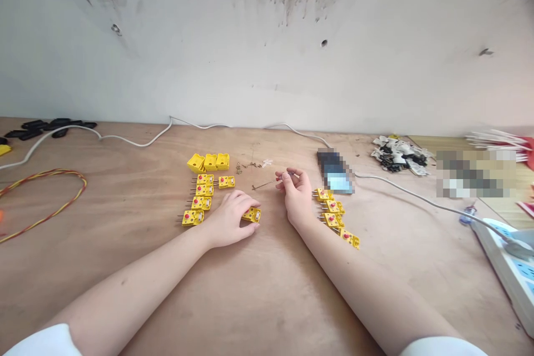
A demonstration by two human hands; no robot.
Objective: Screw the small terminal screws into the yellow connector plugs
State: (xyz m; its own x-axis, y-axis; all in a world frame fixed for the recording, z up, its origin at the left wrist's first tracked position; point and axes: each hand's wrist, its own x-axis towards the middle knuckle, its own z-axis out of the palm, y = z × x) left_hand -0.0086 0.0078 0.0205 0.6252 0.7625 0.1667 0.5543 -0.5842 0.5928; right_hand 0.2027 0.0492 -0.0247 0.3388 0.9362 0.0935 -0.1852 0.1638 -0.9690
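Observation:
My left hand (230,218) rests on the wooden table (125,267) with its fingers closed on a yellow plug connector (252,214). Left of it lie several more yellow connectors (201,199) with red dots and metal pins. Behind them stand three yellow covers (208,162). My right hand (296,192) pinches a thin screwdriver (263,184) whose tip points left. A small heap of screws (249,166) lies just beyond the tip. Another row of yellow connectors (336,218) lies along my right wrist.
A blurred phone (334,173) lies behind the right hand, with a white cable (133,142) running along the wall. A red-yellow wire loop (45,194) lies at left, a white power strip (509,267) at right, and a black-and-white parts pile (398,154) at back right.

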